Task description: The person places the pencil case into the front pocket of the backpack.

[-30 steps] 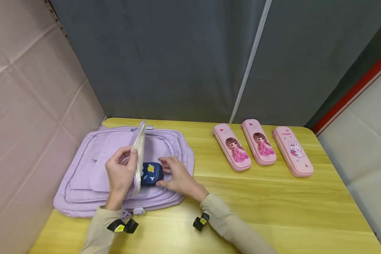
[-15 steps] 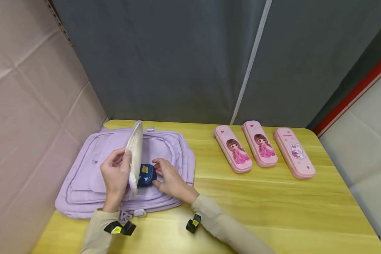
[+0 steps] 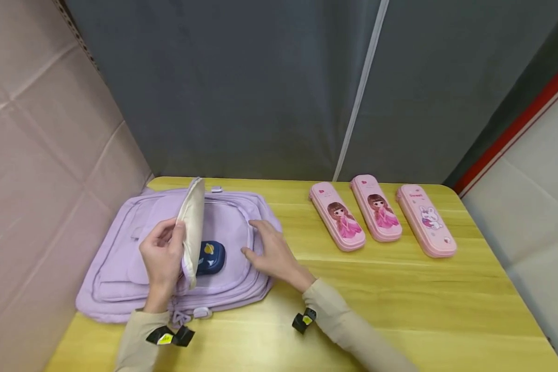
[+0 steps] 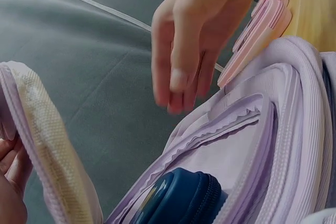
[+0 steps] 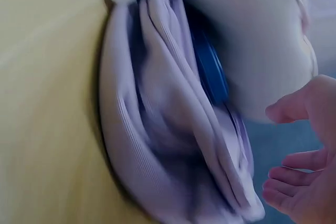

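A lilac backpack (image 3: 121, 248) lies on the table at the left, its front pocket unzipped. My left hand (image 3: 163, 253) pinches the edge of the pocket flap (image 3: 192, 227), whose cream lining faces right, and holds it upright. Inside the pocket rests a dark blue zipped pencil case (image 3: 212, 257) with a yellow planet print; the flap hides its left part. In the left wrist view the zipper side of this case (image 4: 181, 198) pokes out of the pocket. Just right of the case, my right hand (image 3: 276, 253) hovers above the backpack, fingers loosely extended and holding nothing.
Three pink pencil cases lie side by side on the right half of the table: two with a doll print (image 3: 338, 217) and one with a rabbit (image 3: 427, 221). A grey curtain (image 3: 242, 93) hangs behind the yellow wooden table (image 3: 376, 289); a pale wall covering (image 3: 42, 181) borders the left.
My right hand has let go of the blue pencil case and moved away to the right. Before that, the case slid left, deeper under the flap. My left hand keeps holding the flap.
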A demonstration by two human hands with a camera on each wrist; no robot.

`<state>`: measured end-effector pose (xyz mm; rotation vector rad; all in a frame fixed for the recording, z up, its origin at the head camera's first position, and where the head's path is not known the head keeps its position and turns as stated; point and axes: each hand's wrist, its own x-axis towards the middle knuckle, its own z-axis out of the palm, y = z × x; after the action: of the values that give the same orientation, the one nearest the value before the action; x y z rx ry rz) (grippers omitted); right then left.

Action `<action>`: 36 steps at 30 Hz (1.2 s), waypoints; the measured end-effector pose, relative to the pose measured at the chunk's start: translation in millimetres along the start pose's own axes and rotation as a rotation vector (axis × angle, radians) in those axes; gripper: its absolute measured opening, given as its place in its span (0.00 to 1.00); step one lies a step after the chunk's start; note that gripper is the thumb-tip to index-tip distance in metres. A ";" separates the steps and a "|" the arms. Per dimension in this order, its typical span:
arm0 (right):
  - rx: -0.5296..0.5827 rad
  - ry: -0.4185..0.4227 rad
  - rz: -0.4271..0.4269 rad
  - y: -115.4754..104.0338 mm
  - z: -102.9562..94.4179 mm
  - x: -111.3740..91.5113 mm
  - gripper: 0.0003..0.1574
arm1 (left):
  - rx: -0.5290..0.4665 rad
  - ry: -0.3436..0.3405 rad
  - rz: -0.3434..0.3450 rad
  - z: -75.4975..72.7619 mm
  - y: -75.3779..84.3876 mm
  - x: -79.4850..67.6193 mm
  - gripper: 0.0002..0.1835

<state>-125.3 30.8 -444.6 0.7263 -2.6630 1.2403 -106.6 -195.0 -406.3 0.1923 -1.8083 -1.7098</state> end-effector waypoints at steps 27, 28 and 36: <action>-0.100 0.243 0.187 92.8 -119.0 -47.3 0.47 | -0.042 -0.045 0.035 -19.2 -10.3 7.3 0.05; -0.104 0.243 0.192 95.7 -119.9 -50.2 0.48 | -0.043 -0.050 0.033 -19.8 -10.4 7.2 0.05; -0.184 0.183 0.343 113.9 -126.2 -72.4 0.57 | -0.032 -0.059 0.040 -21.0 -10.4 5.9 0.06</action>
<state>-127.0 214.8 -461.8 0.1258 -2.7718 1.0451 -103.3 -217.3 -415.0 0.0925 -1.8137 -1.7319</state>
